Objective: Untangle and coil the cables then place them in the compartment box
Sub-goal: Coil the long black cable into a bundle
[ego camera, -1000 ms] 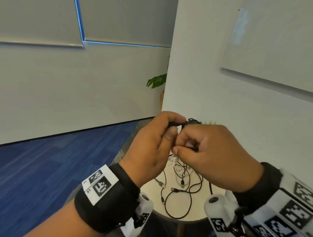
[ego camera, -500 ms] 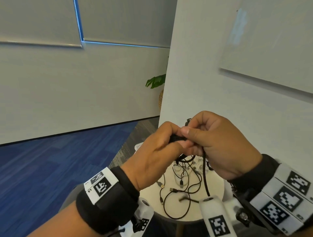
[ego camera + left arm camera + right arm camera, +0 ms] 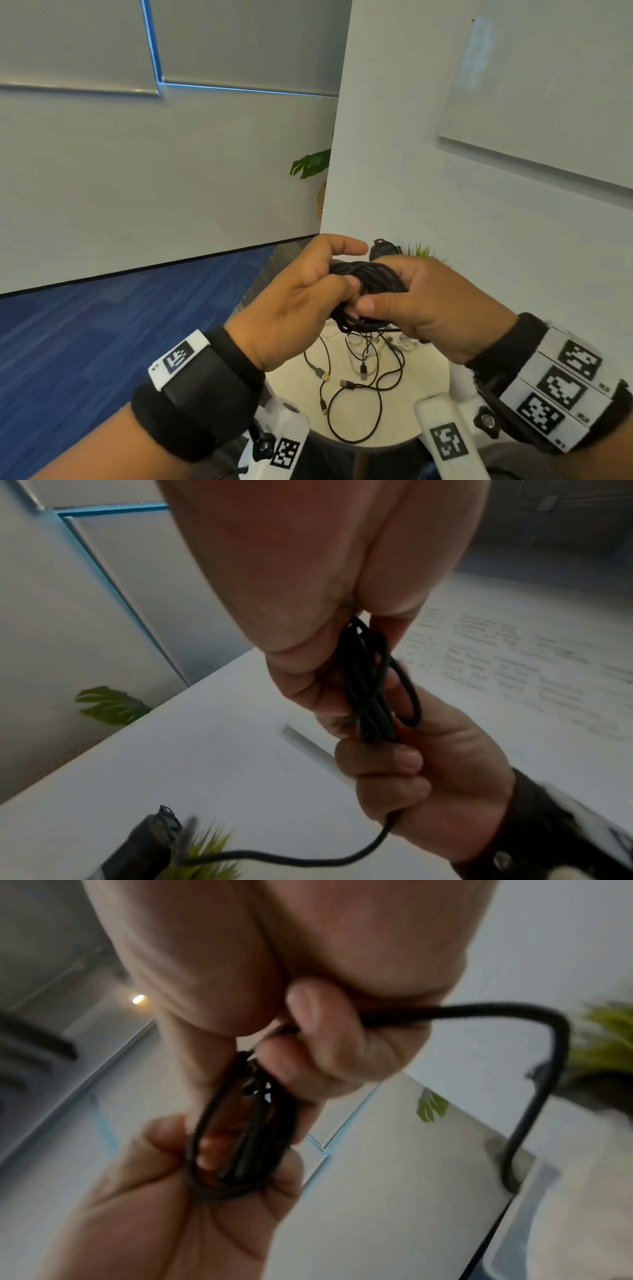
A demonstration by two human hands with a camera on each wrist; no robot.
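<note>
A black cable coil (image 3: pixel 371 281) hangs in the air between both hands, above the table. My left hand (image 3: pixel 337 275) grips one side of the coil, thumb lifted over it. My right hand (image 3: pixel 407 296) curls round the other side and pinches the coil's loose tail. In the left wrist view the coil (image 3: pixel 371 685) runs from my left fingers into my right hand (image 3: pixel 394 767). In the right wrist view my right fingers (image 3: pixel 329 1031) pinch the tail while my left hand (image 3: pixel 178 1185) holds the coil (image 3: pixel 240 1123). Several tangled black cables (image 3: pixel 359 387) lie on the table below. The compartment box cannot be made out.
A small round white table (image 3: pixel 424 370) stands under my hands, close to a white wall (image 3: pixel 479 222) on the right. A black device (image 3: pixel 382 248) and a small green plant (image 3: pixel 419 250) sit at its far side. Blue carpet (image 3: pixel 102 342) lies to the left.
My right hand has circled round the bundle, laying more cable onto it. The coil now shows thick and wide between the two hands, and the hanging tail is shorter.
</note>
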